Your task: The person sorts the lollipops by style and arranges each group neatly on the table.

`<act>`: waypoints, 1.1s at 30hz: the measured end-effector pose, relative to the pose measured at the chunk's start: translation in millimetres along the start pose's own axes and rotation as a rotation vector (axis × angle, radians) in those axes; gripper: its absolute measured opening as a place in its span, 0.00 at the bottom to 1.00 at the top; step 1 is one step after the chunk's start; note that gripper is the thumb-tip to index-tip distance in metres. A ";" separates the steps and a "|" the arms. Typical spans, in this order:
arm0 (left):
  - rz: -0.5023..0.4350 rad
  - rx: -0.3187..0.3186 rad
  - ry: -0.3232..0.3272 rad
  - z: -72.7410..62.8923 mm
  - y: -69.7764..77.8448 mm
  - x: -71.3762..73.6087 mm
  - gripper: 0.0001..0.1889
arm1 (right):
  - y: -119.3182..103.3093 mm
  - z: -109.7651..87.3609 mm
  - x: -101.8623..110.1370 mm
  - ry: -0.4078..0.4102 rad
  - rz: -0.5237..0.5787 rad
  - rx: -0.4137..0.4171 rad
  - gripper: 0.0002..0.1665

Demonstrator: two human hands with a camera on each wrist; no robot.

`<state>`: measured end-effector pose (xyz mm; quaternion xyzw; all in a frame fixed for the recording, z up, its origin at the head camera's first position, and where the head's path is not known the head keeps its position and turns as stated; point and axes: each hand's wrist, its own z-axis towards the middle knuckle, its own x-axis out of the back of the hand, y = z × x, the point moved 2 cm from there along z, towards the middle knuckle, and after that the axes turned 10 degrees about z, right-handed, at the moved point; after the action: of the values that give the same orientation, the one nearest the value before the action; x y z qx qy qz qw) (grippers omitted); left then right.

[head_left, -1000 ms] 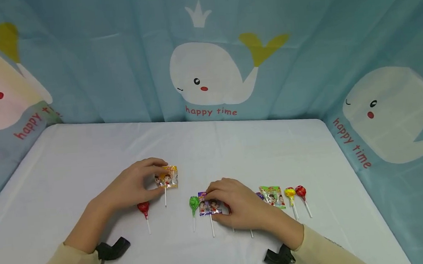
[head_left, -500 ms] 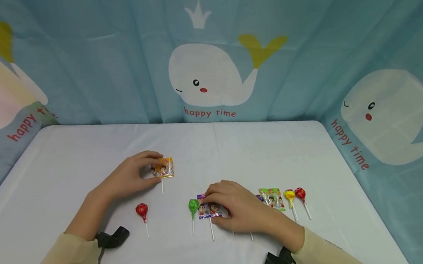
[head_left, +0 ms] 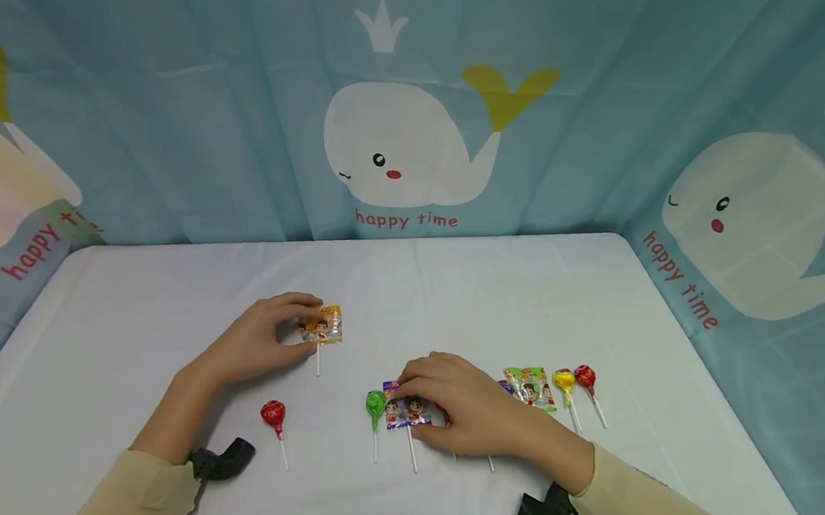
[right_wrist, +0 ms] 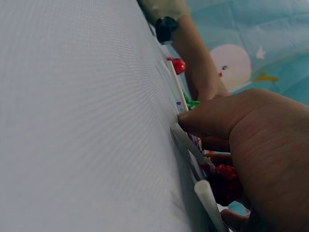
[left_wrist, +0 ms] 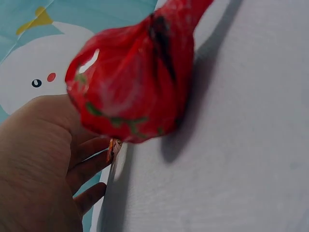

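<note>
In the head view my left hand (head_left: pixel 266 339) pinches a lollipop in a flat orange wrapper (head_left: pixel 331 328), its white stick pointing toward me. Below that hand lies a red lollipop (head_left: pixel 274 414), which looms large in the left wrist view. My right hand (head_left: pixel 468 407) grips a lollipop in a flat purple wrapper (head_left: pixel 396 414), fingers on its top edge and thumb at its bottom. A green lollipop (head_left: pixel 375 404) lies just left of it. Under the right palm, another red lollipop (right_wrist: pixel 224 183) shows in the right wrist view; the palm hides most of it from above.
Right of my right hand lie a green-wrapped lollipop (head_left: pixel 532 387), a yellow lollipop (head_left: pixel 564 381) and a red one at the row's end (head_left: pixel 586 376). A white cloth covers the table (head_left: pixel 190 299). Blue whale-print curtains (head_left: pixel 243 141) hang behind and beside it.
My left hand has moved farther from me with the orange-wrapped lollipop, fully uncovering the red one below it, then almost stopped. My right hand stays on the purple-wrapped lollipop.
</note>
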<state>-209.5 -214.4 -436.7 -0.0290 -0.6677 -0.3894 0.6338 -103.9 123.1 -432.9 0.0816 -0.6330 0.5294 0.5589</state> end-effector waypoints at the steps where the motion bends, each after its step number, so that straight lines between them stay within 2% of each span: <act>1: 0.003 0.003 -0.003 -0.2 0.9 0.1 0.23 | 0.4 0.0 0.3 0.002 -0.001 0.002 0.25; 6: 0.022 0.022 -0.019 -2.3 7.6 0.6 0.28 | 1.8 -1.3 4.4 0.011 0.001 0.000 0.25; 12: 0.034 0.054 -0.035 -12.8 14.9 1.6 0.35 | 1.8 -2.9 5.5 -0.004 -0.010 -0.021 0.26; 20: 0.023 0.068 -0.016 -19.8 17.1 0.1 0.43 | 1.9 -2.7 1.0 0.004 -0.014 -0.023 0.26; 27: 0.077 0.063 0.002 -22.9 15.8 -4.3 0.43 | -0.2 -1.5 -1.4 0.010 -0.007 -0.006 0.26; 33: 0.017 0.070 0.009 -24.5 9.1 -10.1 0.42 | 0.6 -1.3 -3.1 0.027 -0.006 0.014 0.26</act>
<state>-182.5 -217.1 -443.7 -0.0105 -0.6776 -0.3607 0.6408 -102.4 122.9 -435.9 0.0803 -0.6215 0.5330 0.5685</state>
